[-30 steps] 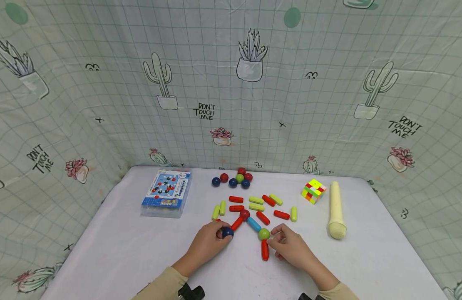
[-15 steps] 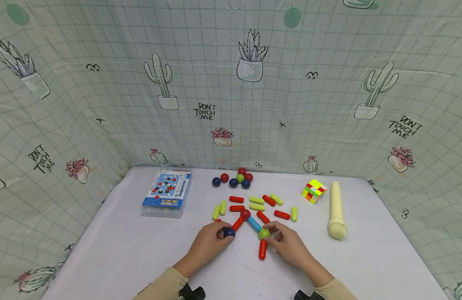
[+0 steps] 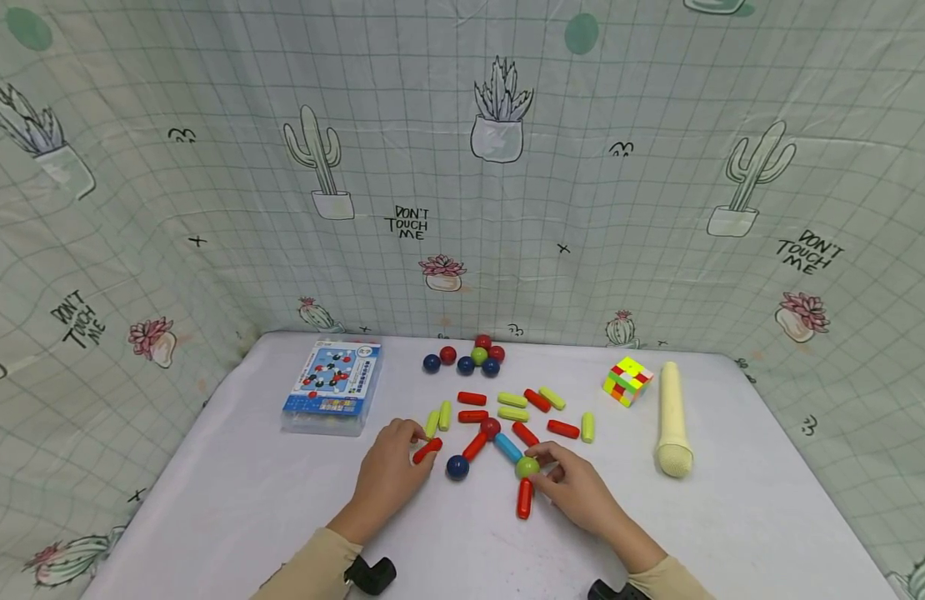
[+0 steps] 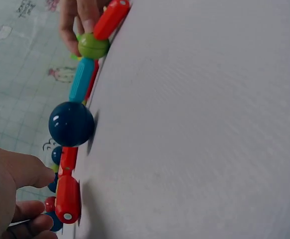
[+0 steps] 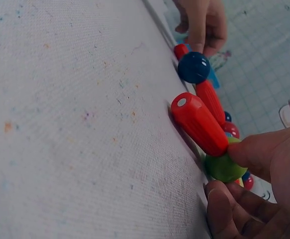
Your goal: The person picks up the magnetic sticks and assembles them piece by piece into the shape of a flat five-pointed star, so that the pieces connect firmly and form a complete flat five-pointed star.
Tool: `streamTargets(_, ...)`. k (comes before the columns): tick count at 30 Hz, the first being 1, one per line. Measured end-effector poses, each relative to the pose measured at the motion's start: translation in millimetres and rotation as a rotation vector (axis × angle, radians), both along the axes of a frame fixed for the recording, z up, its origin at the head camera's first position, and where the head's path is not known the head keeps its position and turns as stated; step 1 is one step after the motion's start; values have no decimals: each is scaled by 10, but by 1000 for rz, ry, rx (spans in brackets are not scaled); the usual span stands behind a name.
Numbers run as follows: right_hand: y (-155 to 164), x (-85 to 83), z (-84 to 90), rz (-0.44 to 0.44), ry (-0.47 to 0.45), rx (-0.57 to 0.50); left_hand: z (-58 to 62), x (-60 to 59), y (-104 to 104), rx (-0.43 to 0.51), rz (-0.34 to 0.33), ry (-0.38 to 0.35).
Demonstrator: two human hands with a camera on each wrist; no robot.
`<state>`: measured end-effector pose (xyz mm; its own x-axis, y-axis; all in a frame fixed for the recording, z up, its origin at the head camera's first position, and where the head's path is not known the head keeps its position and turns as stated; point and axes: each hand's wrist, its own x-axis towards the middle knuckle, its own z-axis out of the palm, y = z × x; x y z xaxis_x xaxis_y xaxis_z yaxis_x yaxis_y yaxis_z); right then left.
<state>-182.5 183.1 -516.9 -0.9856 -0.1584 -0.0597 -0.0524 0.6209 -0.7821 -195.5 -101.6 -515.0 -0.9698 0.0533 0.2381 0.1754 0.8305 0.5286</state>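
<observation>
In the head view my left hand (image 3: 390, 471) has its thumb and index finger around a loose red stick (image 3: 427, 451) of a magnetic ball-and-stick set. Its white-tipped end shows in the left wrist view. My right hand (image 3: 578, 492) pinches a green ball (image 5: 225, 167). A red stick (image 5: 200, 124) runs from that ball toward the near edge, while a blue stick (image 3: 509, 448) leads away to a red ball (image 3: 490, 428). From this red ball another red stick (image 3: 474, 446) reaches a dark blue ball (image 3: 457, 467), just right of my left hand.
Loose red and yellow-green sticks (image 3: 512, 413) lie beyond the hands, with several red, blue and green balls (image 3: 466, 365) farther back. A boxed set (image 3: 331, 387) is at back left. A puzzle cube (image 3: 627, 382) and pale yellow microphone-shaped object (image 3: 673, 421) stand at right.
My left hand has let go of the dark blue ball and moved left to the loose red stick. My right hand has closed on the green ball; the red stick below it has swung slightly left.
</observation>
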Motion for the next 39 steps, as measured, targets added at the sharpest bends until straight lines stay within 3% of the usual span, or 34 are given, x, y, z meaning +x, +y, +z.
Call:
streamTargets(5,5,2,-3,-1,-6,-8,-30,-20,-32,-38,-25,-77)
streamTargets(16,4,-4,-15,-14,-7,3,-5,44,-38,-5,-76,-122)
streamTargets(24,1,-3,-13,-11,-6,1,9,59,-89,142,-143,-190)
streamTargets(30,-1,-13,-21,-16,-15,3,63,75,-102,255,-188,-310)
streamTargets(35,4,-16,-32,-14,-15,3,122,142,-111,283,-218,-417)
streamTargets(39,5,-17,-36,-14,-9,4,153,187,-110,287,-228,-443)
